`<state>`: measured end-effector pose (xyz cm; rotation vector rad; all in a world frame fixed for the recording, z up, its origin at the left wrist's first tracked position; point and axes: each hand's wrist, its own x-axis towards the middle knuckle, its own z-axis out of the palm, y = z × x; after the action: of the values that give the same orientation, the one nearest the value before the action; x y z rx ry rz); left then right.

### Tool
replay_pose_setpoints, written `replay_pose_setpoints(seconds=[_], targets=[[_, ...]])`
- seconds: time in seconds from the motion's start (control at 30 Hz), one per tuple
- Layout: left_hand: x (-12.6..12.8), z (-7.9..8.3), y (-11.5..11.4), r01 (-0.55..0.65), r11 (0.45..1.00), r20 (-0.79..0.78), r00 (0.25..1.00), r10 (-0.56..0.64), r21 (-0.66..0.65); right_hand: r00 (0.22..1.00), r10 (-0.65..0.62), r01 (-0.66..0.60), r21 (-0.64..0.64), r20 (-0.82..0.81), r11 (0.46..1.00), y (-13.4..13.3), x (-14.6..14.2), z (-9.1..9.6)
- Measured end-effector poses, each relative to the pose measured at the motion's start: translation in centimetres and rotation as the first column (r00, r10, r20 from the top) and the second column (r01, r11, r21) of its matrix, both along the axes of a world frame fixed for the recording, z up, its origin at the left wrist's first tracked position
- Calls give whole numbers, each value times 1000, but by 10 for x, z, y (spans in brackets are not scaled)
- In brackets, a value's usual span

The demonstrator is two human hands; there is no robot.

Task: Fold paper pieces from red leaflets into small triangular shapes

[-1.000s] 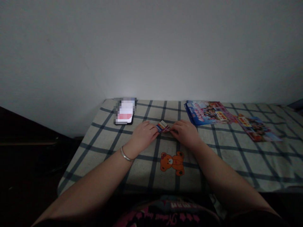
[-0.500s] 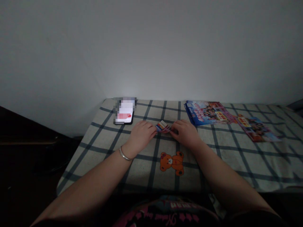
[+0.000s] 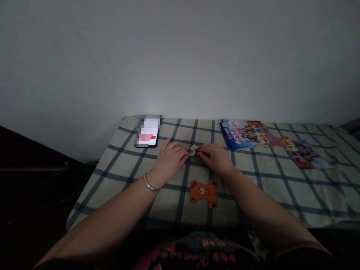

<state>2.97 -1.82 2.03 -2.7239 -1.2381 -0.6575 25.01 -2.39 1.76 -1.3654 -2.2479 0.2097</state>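
A small colourful folded paper (image 3: 192, 150) lies on the checked tablecloth (image 3: 253, 180) in the middle of the table. My left hand (image 3: 168, 159) pinches its left side, fingers curled, a silver bracelet on the wrist. My right hand (image 3: 215, 157) presses on its right side with fingers closed over most of it, so only a small corner shows between the hands.
A lit phone (image 3: 148, 134) lies at the table's back left. A stack of colourful leaflets (image 3: 244, 133) sits at the back right, with one more leaflet (image 3: 305, 153) further right. An orange bear print (image 3: 204, 192) marks the cloth near me. A white wall rises behind.
My right hand has slid left over the paper, closing the gap between the hands. Less of the paper shows now than before.
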Motion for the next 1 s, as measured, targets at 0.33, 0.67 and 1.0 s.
replay_pose_setpoints(seconds=[0.33, 0.67, 1.0], targets=[[0, -7, 5, -87, 996, 88, 993, 84, 28, 988, -141, 134, -105, -65, 985, 11, -6, -4], [3, -8, 10, -51, 999, 82, 995, 52, -8, 981, -192, 188, -106, -31, 976, 17, -10, -7], [-3, 0, 3, 35, 997, -61, 998, -31, 70, 976, -216, 214, -99, -3, 972, 16, -9, -8]])
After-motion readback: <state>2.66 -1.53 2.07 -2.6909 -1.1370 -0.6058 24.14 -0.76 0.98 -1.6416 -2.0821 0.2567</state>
